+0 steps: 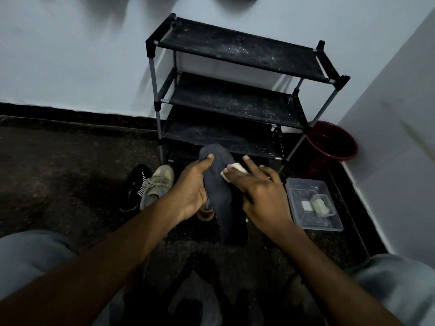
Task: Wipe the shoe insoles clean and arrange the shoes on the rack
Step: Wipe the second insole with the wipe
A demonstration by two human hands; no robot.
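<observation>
Wiping, centre frame: our left hand [188,191] gripped the insole [217,201]; right hand [263,196], fingers flat, pressed a wipe [233,171] on it. Next, we judged: strokes heelward.

Dark floor [70,175] lies open to the left; sneakers [155,187] sit near left, shoe rack [235,50] blocks far centre, clear container [303,184] and red bucket [334,144] block the right.

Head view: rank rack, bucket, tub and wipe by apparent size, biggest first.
1. rack
2-3. tub and bucket look alike; the bucket is farther and partly behind the rack, so unranked
4. wipe
</observation>
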